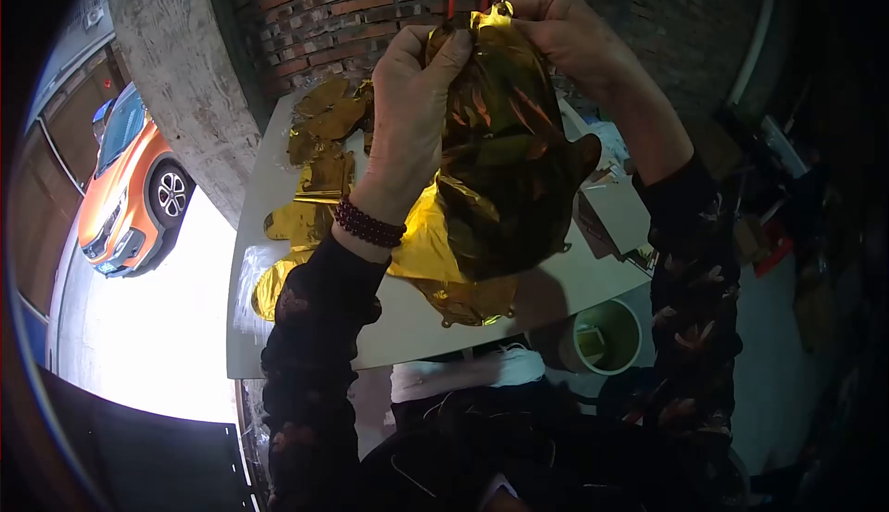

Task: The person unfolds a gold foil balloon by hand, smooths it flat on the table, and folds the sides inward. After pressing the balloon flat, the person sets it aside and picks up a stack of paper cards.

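Note:
A shiny gold foil balloon (505, 160), uninflated, hangs from both hands above the table. My left hand (417, 86) pinches its upper edge between thumb and fingers, a dark beaded bracelet (369, 225) around that wrist. At the top right corner, my right hand (569, 40) has its fingers closed on the same foil. Below the hanging piece, another gold foil piece (463, 299) lies on the white table (389, 331). Several more flat gold foil pieces (324, 174) are spread along the table's left side, some by clear plastic wrap.
A brick wall (319, 7) with red vertical strips stands behind the table. At the table's right lie a box (616, 216) and papers. A pale bin (625, 336) stands below the front edge. A concrete pillar (181, 68) and an orange car (130, 188) are to the left.

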